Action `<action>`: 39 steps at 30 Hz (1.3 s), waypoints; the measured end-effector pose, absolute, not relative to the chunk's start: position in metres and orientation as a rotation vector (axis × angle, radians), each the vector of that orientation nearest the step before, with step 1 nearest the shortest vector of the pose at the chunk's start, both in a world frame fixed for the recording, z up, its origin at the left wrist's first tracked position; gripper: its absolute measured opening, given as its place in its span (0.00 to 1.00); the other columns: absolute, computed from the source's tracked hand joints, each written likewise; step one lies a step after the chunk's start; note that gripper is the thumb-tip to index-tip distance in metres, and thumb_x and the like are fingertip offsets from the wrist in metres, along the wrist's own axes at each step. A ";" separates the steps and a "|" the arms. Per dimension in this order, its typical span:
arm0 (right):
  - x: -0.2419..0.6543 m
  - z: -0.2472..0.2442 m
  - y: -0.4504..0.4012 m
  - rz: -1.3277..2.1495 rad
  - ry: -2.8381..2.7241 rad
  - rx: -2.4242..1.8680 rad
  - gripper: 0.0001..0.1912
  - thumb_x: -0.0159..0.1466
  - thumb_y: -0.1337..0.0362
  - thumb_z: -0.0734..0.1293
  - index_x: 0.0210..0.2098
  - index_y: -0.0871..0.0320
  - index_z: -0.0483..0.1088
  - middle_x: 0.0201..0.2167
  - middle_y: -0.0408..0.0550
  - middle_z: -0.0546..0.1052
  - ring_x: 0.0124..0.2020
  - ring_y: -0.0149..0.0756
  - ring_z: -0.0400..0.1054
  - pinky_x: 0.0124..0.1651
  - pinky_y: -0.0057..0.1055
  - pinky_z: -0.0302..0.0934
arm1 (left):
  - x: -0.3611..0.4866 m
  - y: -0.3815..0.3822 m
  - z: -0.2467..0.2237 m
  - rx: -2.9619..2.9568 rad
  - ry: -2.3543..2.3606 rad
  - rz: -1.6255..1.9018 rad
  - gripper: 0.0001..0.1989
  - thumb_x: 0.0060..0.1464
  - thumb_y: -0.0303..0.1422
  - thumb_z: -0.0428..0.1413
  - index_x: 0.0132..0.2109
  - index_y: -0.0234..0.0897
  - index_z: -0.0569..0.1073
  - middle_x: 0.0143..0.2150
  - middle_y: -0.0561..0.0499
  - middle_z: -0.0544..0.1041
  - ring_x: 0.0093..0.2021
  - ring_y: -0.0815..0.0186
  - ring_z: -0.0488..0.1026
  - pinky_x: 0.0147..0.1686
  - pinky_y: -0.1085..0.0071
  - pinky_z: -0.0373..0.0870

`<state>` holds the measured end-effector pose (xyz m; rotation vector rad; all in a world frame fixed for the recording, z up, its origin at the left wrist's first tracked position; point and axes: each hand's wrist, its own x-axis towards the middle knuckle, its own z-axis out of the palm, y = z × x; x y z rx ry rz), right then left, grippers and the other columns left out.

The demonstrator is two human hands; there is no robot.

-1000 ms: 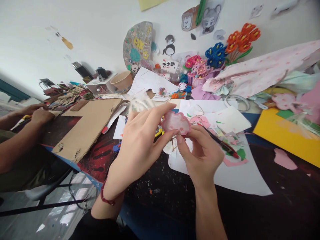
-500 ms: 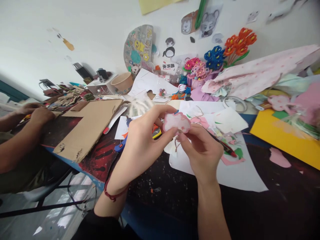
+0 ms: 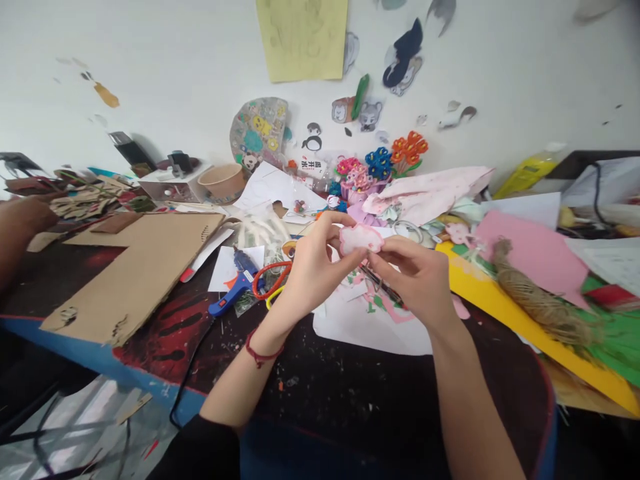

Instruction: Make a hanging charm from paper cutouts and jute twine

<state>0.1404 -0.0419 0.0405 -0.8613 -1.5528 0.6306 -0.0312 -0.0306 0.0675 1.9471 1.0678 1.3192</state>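
Note:
Both of my hands hold a small pink-and-white flower-shaped foam cutout (image 3: 361,238) above the dark table (image 3: 325,373). My left hand (image 3: 315,267), with a red cord bracelet on its wrist, pinches the cutout's left edge between thumb and fingers. My right hand (image 3: 417,277) grips its lower right edge. A thin dark stick-like tool (image 3: 380,287) runs under my right hand; whether the hand holds it I cannot tell. White paper (image 3: 360,320) with pink and green scraps lies beneath my hands.
A blue glue gun (image 3: 235,290) and orange-handled scissors (image 3: 270,280) lie left of my hands. A large cardboard sheet (image 3: 135,267) covers the left side. Another person's hand (image 3: 23,217) works at far left. Yellow and pink paper and a twine bundle (image 3: 535,300) are at right.
The view has tilted up and pulled back, showing more wall and the right side of the table. My hands keep hold of the cutout, now smaller and higher in view.

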 end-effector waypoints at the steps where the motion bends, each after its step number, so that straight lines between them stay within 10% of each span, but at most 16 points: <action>1: 0.145 0.042 -0.036 0.605 -1.586 -0.878 0.01 0.60 0.66 0.71 0.32 0.56 0.75 0.30 0.44 0.75 0.32 0.31 0.69 0.35 0.30 0.68 | -0.027 -0.026 0.066 1.941 1.081 1.344 0.14 0.54 0.30 0.61 0.46 0.39 0.67 0.26 0.58 0.64 0.26 0.72 0.59 0.26 0.73 0.56; 39: 0.181 0.006 0.016 0.869 -1.552 -0.882 0.07 0.54 0.62 0.77 0.32 0.55 0.78 0.32 0.43 0.80 0.35 0.34 0.76 0.43 0.34 0.74 | 0.001 0.019 0.013 1.613 0.892 1.411 0.19 0.50 0.33 0.66 0.45 0.40 0.67 0.37 0.51 0.78 0.37 0.68 0.76 0.37 0.72 0.73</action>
